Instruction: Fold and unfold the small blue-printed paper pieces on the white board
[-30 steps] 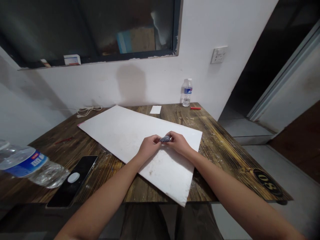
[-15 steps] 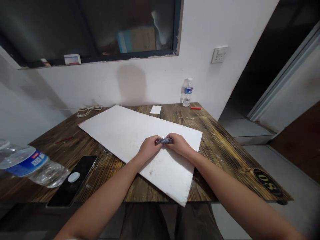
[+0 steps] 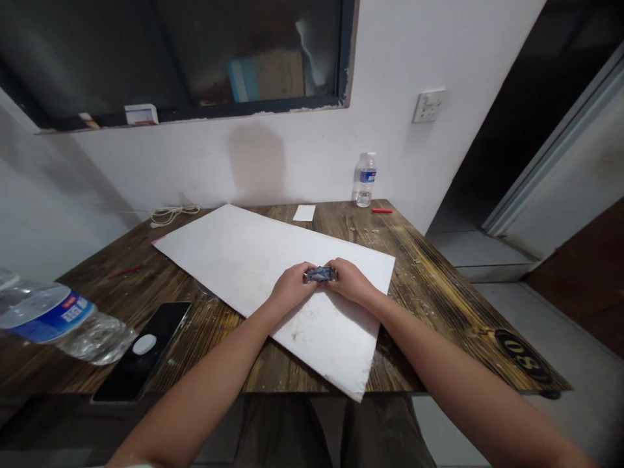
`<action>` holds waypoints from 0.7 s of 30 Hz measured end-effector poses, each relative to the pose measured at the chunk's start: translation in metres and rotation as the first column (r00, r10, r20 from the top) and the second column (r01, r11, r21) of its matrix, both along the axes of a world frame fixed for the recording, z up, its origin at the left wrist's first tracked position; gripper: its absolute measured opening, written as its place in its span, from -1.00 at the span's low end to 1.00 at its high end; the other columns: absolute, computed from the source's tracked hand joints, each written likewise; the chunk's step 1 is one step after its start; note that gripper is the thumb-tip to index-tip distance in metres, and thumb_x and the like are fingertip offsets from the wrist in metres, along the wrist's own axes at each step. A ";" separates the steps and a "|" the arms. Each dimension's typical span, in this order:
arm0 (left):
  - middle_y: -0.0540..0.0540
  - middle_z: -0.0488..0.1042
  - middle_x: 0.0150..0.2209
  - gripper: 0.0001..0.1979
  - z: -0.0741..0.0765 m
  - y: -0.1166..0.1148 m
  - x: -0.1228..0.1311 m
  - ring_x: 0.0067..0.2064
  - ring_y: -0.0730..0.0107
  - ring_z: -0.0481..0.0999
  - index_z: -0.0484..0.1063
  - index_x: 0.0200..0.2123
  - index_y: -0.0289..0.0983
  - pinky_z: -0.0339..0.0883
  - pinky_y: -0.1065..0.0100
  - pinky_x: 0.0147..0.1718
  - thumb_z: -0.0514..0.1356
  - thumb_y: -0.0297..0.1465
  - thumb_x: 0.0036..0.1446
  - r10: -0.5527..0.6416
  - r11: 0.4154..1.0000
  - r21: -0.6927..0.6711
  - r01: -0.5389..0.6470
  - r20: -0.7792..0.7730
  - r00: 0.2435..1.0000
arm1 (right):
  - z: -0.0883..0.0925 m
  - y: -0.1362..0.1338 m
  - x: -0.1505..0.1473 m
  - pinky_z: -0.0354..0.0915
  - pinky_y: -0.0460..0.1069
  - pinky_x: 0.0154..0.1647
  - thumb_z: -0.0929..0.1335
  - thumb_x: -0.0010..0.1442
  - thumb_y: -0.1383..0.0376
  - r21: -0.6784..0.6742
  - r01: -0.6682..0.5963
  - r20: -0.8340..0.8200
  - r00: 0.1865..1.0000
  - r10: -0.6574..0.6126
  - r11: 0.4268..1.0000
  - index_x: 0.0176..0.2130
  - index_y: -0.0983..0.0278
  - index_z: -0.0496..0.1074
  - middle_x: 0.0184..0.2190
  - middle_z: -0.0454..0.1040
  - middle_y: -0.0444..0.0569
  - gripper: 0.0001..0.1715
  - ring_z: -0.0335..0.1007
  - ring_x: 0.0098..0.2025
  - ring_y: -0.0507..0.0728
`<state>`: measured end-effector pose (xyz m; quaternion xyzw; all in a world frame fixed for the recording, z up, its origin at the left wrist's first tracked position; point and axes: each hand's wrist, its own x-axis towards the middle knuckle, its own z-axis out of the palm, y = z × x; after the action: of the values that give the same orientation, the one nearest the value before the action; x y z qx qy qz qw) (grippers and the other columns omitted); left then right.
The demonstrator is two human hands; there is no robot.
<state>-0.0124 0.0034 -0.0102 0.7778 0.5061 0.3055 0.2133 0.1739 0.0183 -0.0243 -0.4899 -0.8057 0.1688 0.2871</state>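
Note:
A small grey-blue folded piece [image 3: 320, 274] sits between my two hands, low over a large white board [image 3: 244, 260] that lies across the wooden table [image 3: 439, 286]. My left hand [image 3: 291, 287] pinches its left end with curled fingers. My right hand [image 3: 350, 281] grips its right end the same way. Both hands rest on the board. What the piece is made of is too small to tell.
A black phone [image 3: 139, 351] and a water bottle lying on its side [image 3: 58, 322] are at the near left. A standing bottle [image 3: 365, 180], a red pen [image 3: 381, 210] and a white slip [image 3: 304, 213] are at the back, with a white cable [image 3: 173, 213] at the far left. The table's right edge drops to the floor.
The small piece has been turned and flattened between my fingers. Both hands stay in the same spot on the board.

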 end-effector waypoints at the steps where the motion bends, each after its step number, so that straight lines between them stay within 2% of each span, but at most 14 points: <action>1: -0.08 0.55 -0.28 -0.76 0.000 0.000 0.000 -0.29 0.25 0.47 0.50 -0.21 -0.19 0.23 0.32 -0.34 0.22 -0.43 -0.02 -0.003 1.000 0.004 0.003 -0.008 1.000 | 0.000 0.000 0.000 0.09 -0.05 -0.32 0.47 0.03 0.26 -0.002 -0.003 -0.004 1.000 0.003 1.000 -0.31 0.30 0.43 -0.36 0.39 -0.04 -0.78 0.26 -0.30 0.12; 5: -0.09 0.54 -0.22 -0.74 0.000 0.000 0.000 -0.24 0.24 0.47 0.48 -0.18 -0.20 0.26 0.31 -0.29 0.23 -0.41 -0.02 -0.024 0.999 0.024 0.025 -0.052 0.998 | 0.000 0.001 0.001 0.10 -0.06 -0.30 0.46 0.03 0.28 -0.008 -0.025 -0.007 1.000 0.025 1.000 -0.27 0.30 0.44 -0.32 0.41 -0.02 -0.77 0.28 -0.28 0.12; 12: -0.07 0.55 -0.27 -0.75 0.003 -0.001 0.000 -0.31 0.31 0.46 0.50 -0.19 -0.23 0.27 0.33 -0.32 0.14 -0.48 0.03 -0.023 1.000 -0.001 0.023 -0.060 0.998 | 0.005 -0.001 0.001 0.07 -0.07 -0.34 0.37 0.08 0.39 -0.017 -0.005 -0.024 1.000 0.004 1.000 -0.35 0.29 0.46 -0.40 0.45 -0.06 -0.95 0.28 -0.33 0.09; 16: -0.04 0.54 -0.32 -0.77 0.007 -0.003 0.001 -0.30 0.31 0.47 0.52 -0.26 -0.23 0.28 0.33 -0.32 0.11 -0.51 0.04 0.002 1.000 0.012 -0.002 -0.035 0.999 | 0.007 -0.002 0.001 0.08 -0.08 -0.35 0.37 0.08 0.41 -0.023 0.005 -0.098 0.995 -0.007 1.000 -0.37 0.28 0.47 -0.41 0.46 -0.09 -0.94 0.28 -0.36 0.06; 21: -0.10 0.55 -0.22 -0.78 0.006 -0.001 0.001 -0.18 0.22 0.49 0.52 -0.25 -0.24 0.33 0.25 -0.17 0.18 -0.50 0.00 0.021 0.999 0.038 -0.020 -0.017 1.000 | 0.004 -0.001 0.002 0.10 -0.07 -0.32 0.41 0.06 0.35 -0.042 -0.031 -0.121 0.992 0.026 0.999 -0.31 0.26 0.49 -0.37 0.49 -0.09 -0.89 0.30 -0.34 0.07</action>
<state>-0.0113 0.0026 -0.0045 0.7792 0.5099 0.3104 0.1912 0.1756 0.0171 -0.0199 -0.4735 -0.7899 0.2196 0.3220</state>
